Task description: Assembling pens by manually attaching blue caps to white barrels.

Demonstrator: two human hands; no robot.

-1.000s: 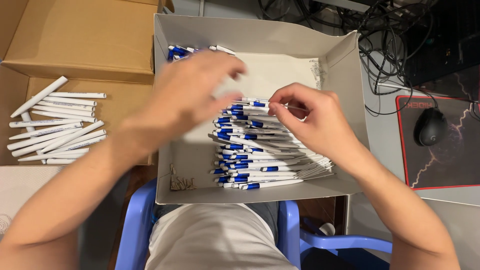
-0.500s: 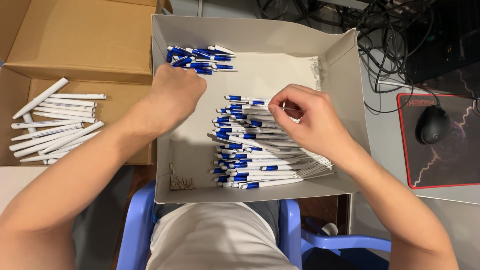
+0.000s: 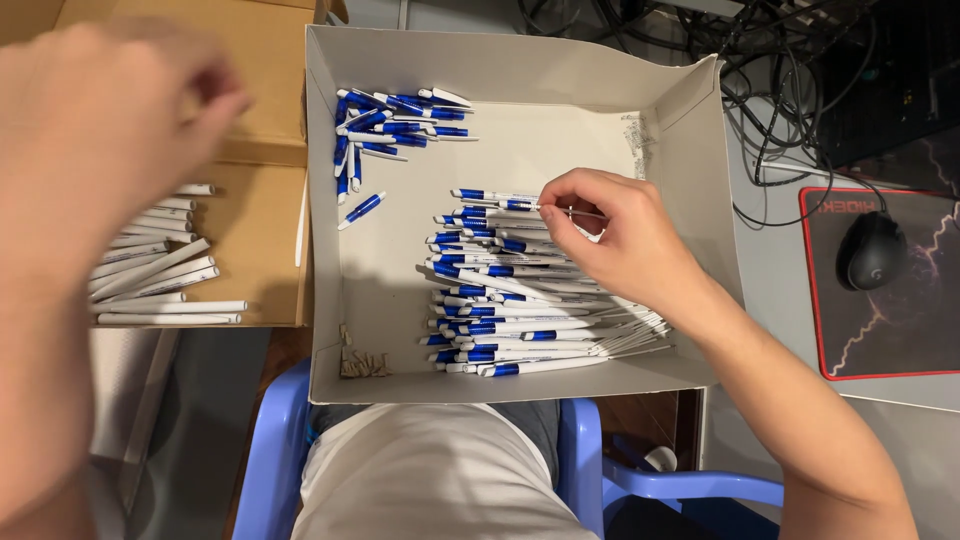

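Blue-and-white pens (image 3: 520, 300) are lying stacked in the grey cardboard box (image 3: 520, 70); the right hand (image 3: 610, 235) is pinching one atop the stack. Whether the blurred left hand (image 3: 100, 110), over the brown carton (image 3: 260, 120), is holding anything, I cannot tell.

A home or small-office desk used for hand assembly or packing work. The grey carton (image 3: 520, 70) of blue-and-white pens (image 3: 520, 300) serves as landmark. To its right lie a computer mouse (image 3: 872, 250) on a red-edged mouse pad (image 3: 900, 340); behind it, tangled black cables (image 3: 790, 90). To its left sits a brown cardboard box (image 3: 250, 110); below it, a blue plastic chair (image 3: 590, 470).
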